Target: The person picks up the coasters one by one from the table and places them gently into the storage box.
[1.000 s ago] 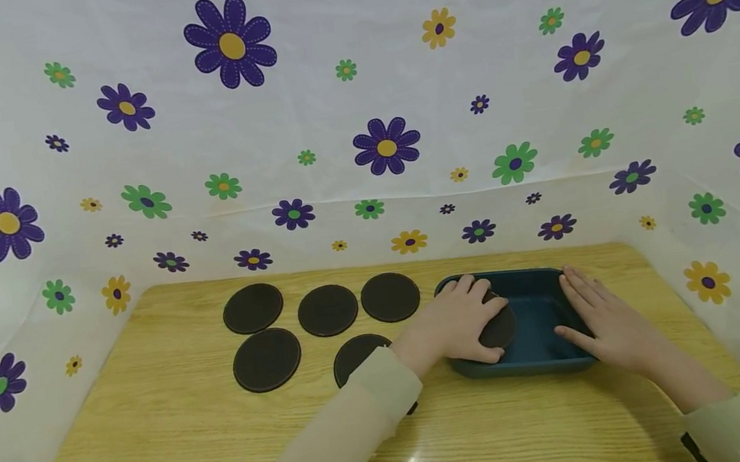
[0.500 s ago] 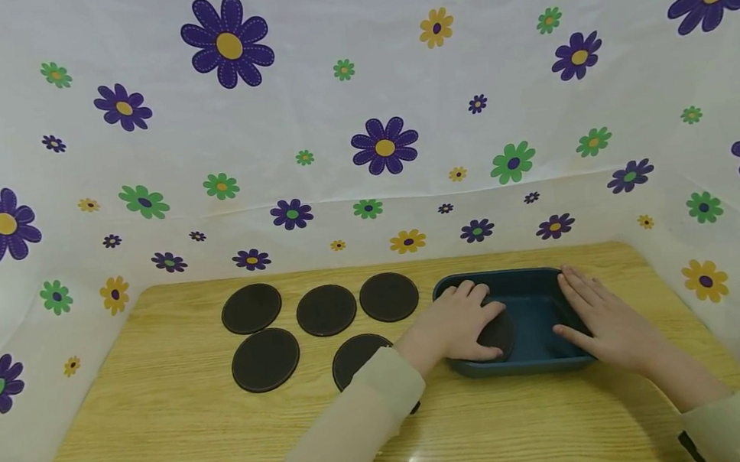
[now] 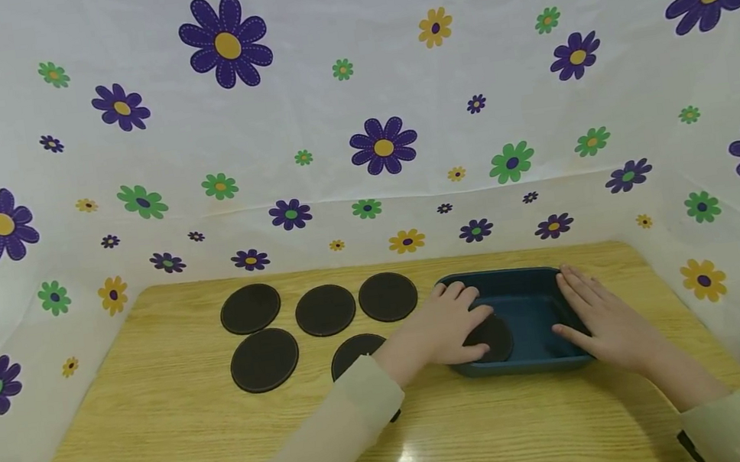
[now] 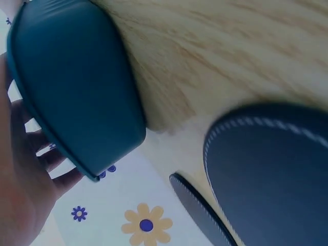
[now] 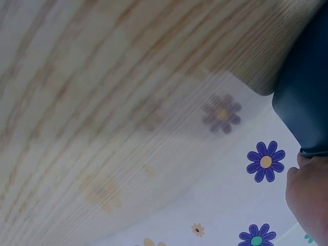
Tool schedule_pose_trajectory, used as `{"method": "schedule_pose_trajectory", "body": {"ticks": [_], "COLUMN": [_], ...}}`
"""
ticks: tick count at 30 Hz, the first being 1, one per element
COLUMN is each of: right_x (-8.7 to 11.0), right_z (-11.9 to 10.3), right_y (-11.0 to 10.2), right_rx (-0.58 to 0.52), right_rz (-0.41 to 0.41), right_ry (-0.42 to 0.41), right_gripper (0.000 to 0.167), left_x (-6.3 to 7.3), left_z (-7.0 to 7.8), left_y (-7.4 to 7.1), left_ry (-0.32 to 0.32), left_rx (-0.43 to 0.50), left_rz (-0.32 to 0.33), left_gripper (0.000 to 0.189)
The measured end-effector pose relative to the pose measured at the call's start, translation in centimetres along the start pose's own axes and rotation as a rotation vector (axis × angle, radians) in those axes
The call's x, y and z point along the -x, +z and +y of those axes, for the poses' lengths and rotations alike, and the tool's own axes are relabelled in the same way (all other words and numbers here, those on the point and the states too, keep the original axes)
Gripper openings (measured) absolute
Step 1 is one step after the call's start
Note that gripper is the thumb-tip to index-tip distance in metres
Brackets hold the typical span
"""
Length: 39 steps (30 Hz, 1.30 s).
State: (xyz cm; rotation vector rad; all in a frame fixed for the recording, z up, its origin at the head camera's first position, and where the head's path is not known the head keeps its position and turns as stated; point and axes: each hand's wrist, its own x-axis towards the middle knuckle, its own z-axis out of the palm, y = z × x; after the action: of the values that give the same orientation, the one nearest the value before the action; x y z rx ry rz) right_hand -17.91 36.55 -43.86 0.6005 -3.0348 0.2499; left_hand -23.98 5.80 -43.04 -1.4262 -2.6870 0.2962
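Left hand (image 3: 447,325): mine, fingers relaxed and spread across the blue tray (image 3: 536,314)'s left rim.
Right hand (image 3: 606,325): fingers straight along its right rim.
Black disc (image 3: 497,339): inside, leftward, partly under my left hand.
Risk: a low leftward pull could catch the rim, shifting the tray.
Room: bare floor rightward; five more discs (image 3: 326,310) outside, left.

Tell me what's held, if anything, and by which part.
Nothing is plainly gripped: the right hand rests, fingers straight, on the right rim of the tray; the left hand partly covers a black disc inside.
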Motion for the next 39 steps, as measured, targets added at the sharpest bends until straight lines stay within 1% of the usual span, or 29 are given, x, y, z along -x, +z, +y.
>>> {"method": "schedule_pose_trajectory", "body": {"ticks": [3, 9, 15, 19, 22, 28, 32, 39], "right_x": [0.0, 0.0, -0.1, 0.0, 0.1, 0.1, 0.1, 0.1], "right_z": [-0.1, -0.2, 0.0, 0.2, 0.4, 0.3, 0.4, 0.4], "right_y": [0.0, 0.0, 0.0, 0.2, 0.4, 0.4, 0.4, 0.5], "right_rx": [0.003, -0.001, 0.002, 0.007, 0.008, 0.01, 0.021, 0.019], "right_rz": [-0.001, 0.002, 0.005, 0.024, 0.029, 0.031, 0.044, 0.049], "right_ry": [0.0, 0.006, 0.001, -0.013, -0.022, -0.023, -0.029, -0.026], "right_gripper": [0.09, 0.089, 0.089, 0.089, 0.089, 0.089, 0.088, 0.088], "left_x": [1.2, 3.9, 6.4, 8.1, 9.2, 10.8, 11.8, 12.8], "left_z": [-0.3, -1.4, -2.5, -3.0, -3.5, -4.2, -4.5, -4.9], "left_y": [-0.2, -0.7, -0.7, -0.2, 0.4, 2.0, 2.7, 3.5], "left_ry": [0.006, 0.01, -0.028, -0.057, -0.064, -0.079, -0.085, -0.079], "left_rx": [-0.005, 0.018, 0.031, 0.072, 0.102, 0.131, 0.141, 0.118], "left_rz": [0.023, 0.091, 0.109, 0.133, 0.162, 0.192, 0.174, 0.087], "left_gripper": [0.064, 0.063, 0.064, 0.061, 0.059, 0.055, 0.054, 0.055]}}
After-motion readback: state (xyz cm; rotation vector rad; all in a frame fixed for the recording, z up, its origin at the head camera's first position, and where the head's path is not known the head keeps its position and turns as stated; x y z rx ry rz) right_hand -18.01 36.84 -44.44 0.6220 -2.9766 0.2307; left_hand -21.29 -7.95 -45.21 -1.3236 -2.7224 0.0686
